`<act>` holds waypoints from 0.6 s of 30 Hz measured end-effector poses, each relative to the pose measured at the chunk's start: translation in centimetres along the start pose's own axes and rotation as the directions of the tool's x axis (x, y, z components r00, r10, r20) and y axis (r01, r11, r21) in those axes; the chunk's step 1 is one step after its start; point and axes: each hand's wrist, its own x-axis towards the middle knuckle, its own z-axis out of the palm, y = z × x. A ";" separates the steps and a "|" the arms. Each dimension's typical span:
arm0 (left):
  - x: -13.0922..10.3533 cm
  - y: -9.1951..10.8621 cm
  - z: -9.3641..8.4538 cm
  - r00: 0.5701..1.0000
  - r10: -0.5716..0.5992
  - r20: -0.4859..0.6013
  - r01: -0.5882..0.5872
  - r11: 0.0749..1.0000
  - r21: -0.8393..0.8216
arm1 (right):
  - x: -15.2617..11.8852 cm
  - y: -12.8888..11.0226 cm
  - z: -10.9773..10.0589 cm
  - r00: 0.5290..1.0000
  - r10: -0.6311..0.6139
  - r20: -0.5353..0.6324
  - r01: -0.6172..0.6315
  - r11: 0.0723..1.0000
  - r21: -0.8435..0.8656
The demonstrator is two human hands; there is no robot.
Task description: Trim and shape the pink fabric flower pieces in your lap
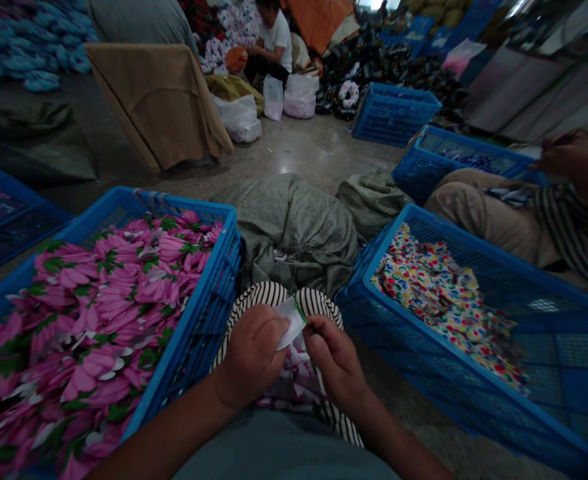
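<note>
Above my lap, my left hand [257,353] is closed around a small white fabric piece [290,325] with a green edge. The fingers of my right hand [335,360] are pinched together at the green right edge of that piece. Below both hands, pink and white pieces [299,370] lie between my knees, which are covered in striped cloth. To the left, a blue crate [229,220] holds a heap of pink and green fabric pieces [119,293]. On the right, another blue crate [454,347] contains colourful patterned fabric [444,293].
Grey-green sacks [294,213] lie just beyond my knees. At the right sits a person with a striped sleeve [569,227], near a further blue crate [424,157]. A cloth-covered chair [159,100], plastic bags [299,97] and another seated person [277,40] are farther back.
</note>
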 end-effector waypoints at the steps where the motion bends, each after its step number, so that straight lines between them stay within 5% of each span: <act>1: 0.0 0.0 0.1 1.000 -0.015 -0.006 0.015 1.000 0.005 | 0.0 0.1 0.2 1.000 -0.013 -0.013 0.013 1.000 -0.005; 12: -0.2 0.2 0.5 0.997 -0.077 -0.010 0.076 0.997 -0.032 | 0.5 -0.4 0.3 0.997 -0.059 -0.051 0.055 0.995 -0.081; 18: -0.2 0.1 0.6 0.998 -0.060 -0.009 0.060 0.998 -0.036 | 0.6 0.7 1.3 0.981 0.163 -0.105 -0.110 0.914 0.391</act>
